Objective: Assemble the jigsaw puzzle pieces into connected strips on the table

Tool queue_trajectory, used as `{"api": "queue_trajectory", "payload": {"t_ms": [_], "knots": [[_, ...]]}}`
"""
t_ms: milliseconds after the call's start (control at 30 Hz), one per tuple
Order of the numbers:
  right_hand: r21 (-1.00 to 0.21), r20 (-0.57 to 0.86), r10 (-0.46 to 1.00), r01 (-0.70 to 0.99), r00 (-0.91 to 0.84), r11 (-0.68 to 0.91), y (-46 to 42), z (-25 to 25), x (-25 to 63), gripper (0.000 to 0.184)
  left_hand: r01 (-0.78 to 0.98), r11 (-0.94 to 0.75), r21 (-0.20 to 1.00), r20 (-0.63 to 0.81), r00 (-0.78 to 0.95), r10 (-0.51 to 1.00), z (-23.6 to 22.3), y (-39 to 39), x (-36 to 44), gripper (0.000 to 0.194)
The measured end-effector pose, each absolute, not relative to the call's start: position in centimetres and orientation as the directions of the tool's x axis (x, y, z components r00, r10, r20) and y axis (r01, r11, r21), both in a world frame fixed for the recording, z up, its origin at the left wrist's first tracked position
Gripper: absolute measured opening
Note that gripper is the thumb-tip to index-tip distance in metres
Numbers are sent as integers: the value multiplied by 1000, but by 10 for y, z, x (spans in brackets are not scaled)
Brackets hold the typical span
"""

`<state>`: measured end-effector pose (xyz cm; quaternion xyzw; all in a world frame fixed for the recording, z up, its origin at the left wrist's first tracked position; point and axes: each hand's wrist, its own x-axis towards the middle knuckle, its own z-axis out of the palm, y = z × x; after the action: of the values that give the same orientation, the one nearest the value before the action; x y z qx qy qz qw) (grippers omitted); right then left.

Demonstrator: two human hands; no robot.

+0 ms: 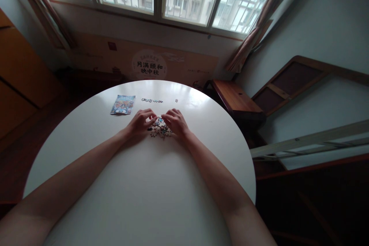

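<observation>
A loose pile of jigsaw puzzle pieces (161, 130) lies on the white round table (138, 192), between my two hands. My left hand (141, 121) is at the pile's left side, its thumb and fingers drawn together. From the right, my right hand (176, 122) reaches over the pile with its fingers curled into a pinch. Their fingertips nearly meet above the pile's far edge, around what looks like a small, pale puzzle piece. Its details are too small to make out.
Beyond my hands, a short row of puzzle pieces (152, 100) lies on the table, with a small separate piece group (177, 100) to its right. A colourful printed packet (123, 105) lies at the left. A wooden stool (235, 96) stands past the table's right edge.
</observation>
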<state>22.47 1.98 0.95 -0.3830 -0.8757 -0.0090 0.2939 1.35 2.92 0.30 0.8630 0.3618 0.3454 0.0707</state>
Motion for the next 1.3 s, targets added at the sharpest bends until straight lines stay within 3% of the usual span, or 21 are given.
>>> {"api": "queue_trajectory", "payload": {"t_ms": [700,933,1300], "knots": [[-199,550,633,650,-545,733,21,8,226,26,478,-718,506,555,457,695,0,30,15,22],[-288,523,686,652,-507,701,20,7,225,21,532,-694,486,585,391,710,0,30,14,24],[-319,507,726,681,-465,659,18,8,223,17,522,-707,478,584,412,699,2,28,14,27]]}}
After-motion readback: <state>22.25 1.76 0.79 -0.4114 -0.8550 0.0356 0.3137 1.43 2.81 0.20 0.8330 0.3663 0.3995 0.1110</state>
